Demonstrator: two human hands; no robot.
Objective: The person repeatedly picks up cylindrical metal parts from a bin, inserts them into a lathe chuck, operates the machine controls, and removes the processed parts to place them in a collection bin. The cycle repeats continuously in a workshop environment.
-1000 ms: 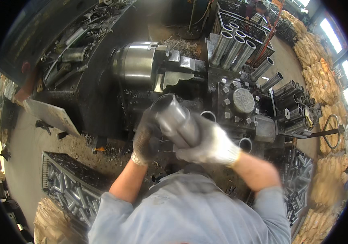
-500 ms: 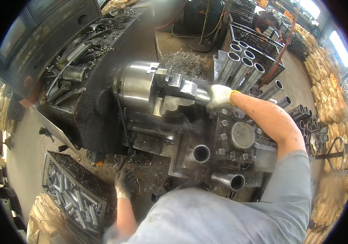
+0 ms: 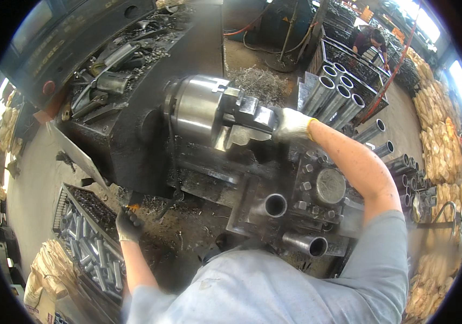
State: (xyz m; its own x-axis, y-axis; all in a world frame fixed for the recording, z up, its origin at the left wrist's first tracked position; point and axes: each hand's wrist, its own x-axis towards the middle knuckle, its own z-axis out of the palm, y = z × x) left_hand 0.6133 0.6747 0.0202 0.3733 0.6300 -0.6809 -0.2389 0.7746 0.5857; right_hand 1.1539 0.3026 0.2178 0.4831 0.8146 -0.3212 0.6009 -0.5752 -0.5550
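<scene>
My right hand (image 3: 293, 125), in a white glove, is closed at the front of the lathe chuck (image 3: 201, 110), right against its stepped jaws (image 3: 250, 112). The glove hides the metal tube it grips there. Down on the left, my left hand (image 3: 129, 224) wears a dark-palmed glove and hangs beside the crate of cut tubes (image 3: 93, 245). Its fingers look curled; whether anything is in them is hard to make out. Below my right forearm sits the bolted tool post (image 3: 330, 186). Two short tubes, one upright (image 3: 275, 205) and one lying (image 3: 309, 244), rest on the carriage before me.
Several long tubes (image 3: 323, 94) stand on end beyond my right arm, with more stacked at the right (image 3: 403, 167). Metal shavings (image 3: 258, 83) heap behind the chuck. A person (image 3: 368, 40) works at the far wire bins. Sacks (image 3: 436, 135) line the right wall.
My left hand has moved left, away from the dark lever below the chuck and toward the crate. My right hand has come closer to the jaws, covering the tube end seen before.
</scene>
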